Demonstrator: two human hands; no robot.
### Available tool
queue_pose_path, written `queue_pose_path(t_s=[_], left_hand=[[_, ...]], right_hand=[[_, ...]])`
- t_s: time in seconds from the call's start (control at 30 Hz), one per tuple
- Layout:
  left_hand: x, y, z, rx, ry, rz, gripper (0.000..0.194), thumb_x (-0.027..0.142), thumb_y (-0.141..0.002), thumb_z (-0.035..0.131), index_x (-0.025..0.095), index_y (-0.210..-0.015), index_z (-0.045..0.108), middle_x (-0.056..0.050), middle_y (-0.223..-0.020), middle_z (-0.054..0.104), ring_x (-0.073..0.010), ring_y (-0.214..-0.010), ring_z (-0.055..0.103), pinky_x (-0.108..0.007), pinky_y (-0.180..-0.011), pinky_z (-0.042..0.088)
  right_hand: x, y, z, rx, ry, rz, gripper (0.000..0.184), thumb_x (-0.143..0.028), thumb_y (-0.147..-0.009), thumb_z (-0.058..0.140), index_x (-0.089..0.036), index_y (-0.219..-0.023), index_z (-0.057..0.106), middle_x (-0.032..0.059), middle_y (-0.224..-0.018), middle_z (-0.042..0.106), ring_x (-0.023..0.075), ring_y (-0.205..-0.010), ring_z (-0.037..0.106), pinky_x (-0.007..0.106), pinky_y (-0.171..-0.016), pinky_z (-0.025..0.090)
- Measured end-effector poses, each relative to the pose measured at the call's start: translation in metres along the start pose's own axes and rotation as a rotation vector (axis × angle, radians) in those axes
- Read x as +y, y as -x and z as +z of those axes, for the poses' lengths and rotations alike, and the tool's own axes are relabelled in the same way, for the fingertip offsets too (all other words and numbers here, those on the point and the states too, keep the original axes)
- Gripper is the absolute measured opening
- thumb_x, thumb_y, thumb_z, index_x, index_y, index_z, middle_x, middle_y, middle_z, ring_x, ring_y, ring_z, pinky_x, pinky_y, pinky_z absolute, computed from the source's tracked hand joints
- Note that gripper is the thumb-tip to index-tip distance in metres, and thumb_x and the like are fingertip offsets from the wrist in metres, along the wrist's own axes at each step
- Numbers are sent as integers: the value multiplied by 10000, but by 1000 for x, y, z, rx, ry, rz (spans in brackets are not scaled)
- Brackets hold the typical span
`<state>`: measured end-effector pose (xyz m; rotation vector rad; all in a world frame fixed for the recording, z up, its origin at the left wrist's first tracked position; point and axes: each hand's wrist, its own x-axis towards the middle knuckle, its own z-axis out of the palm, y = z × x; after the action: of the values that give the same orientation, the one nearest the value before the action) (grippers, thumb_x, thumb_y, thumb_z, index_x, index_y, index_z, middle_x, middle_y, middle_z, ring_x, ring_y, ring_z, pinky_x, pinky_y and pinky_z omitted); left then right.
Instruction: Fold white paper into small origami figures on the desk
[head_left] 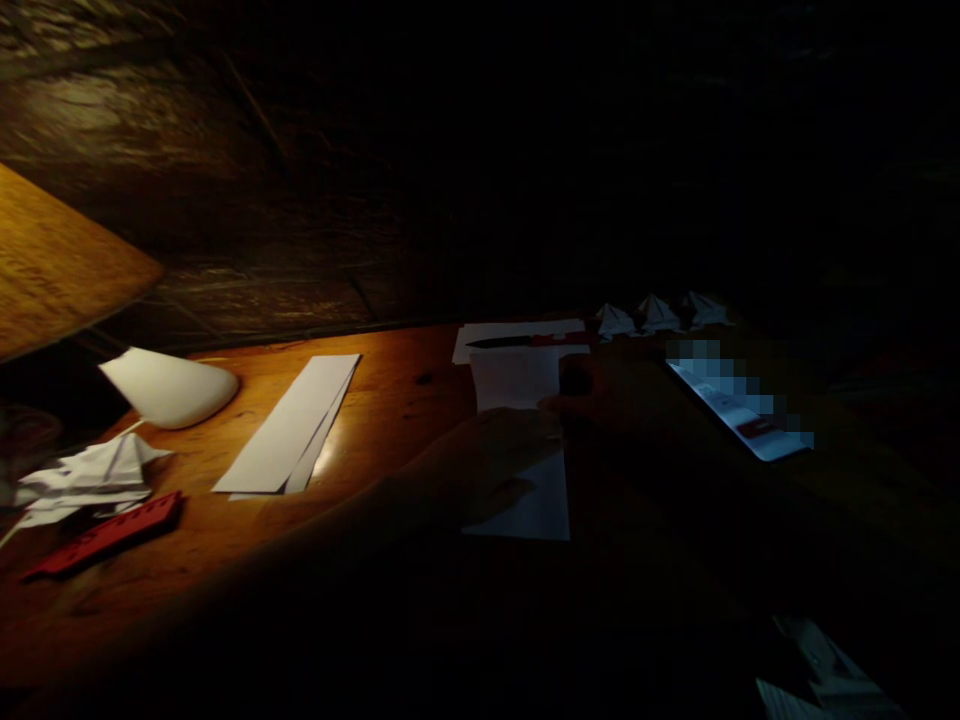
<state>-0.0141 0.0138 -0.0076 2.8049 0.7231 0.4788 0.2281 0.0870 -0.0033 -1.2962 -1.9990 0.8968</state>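
Note:
A white strip of paper lies upright in front of me on the dim wooden table. My left hand rests flat across its middle, fingers stretched out towards the right edge. At that edge my right hand pinches the paper between thumb and finger; deep shadow hides most of this hand. Just beyond the strip, a knife with a dark blade and red handle lies on more white sheets.
To the left are folded paper strips, a white lamp base, a lampshade, crumpled paper and a red notched object. Rightward stand three folded paper shapes and a lit phone. More folded paper shows bottom right.

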Motion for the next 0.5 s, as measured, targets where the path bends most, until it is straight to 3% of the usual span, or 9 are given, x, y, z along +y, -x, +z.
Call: queue_pose_path(t_s=[0.13, 0.33, 0.5], left_hand=[[-3, -1, 5, -44, 57, -33, 616, 219, -976, 580, 230, -1572, 423, -151, -1575, 495, -321, -1473, 455, -473, -1201, 406], [-2, -1, 4, -90, -69, -4, 538, 236, -996, 547, 186, -1522, 441, -149, -1499, 554, -313, -1392, 491, -493, -1130, 463], [4, -2, 4, -101, -180, 1, 465, 214, -1004, 525, 125, -1459, 496, -147, -1449, 601, -301, -1294, 530, -450, -1075, 494]], right_hand=[[6, -3, 4, 1, -7, -42, 284, -421, -781, 805, -200, -948, 743, 66, -964, 785, 241, -830, 701, 337, -726, 524], [1, -4, 3, 29, -3, -44, 222, -310, -750, 820, -186, -888, 697, 59, -909, 755, 219, -782, 676, 340, -715, 530], [0, -4, -1, -19, -147, -91, 229, -325, -716, 811, -203, -817, 645, 30, -859, 721, 227, -800, 667, 378, -749, 551]])
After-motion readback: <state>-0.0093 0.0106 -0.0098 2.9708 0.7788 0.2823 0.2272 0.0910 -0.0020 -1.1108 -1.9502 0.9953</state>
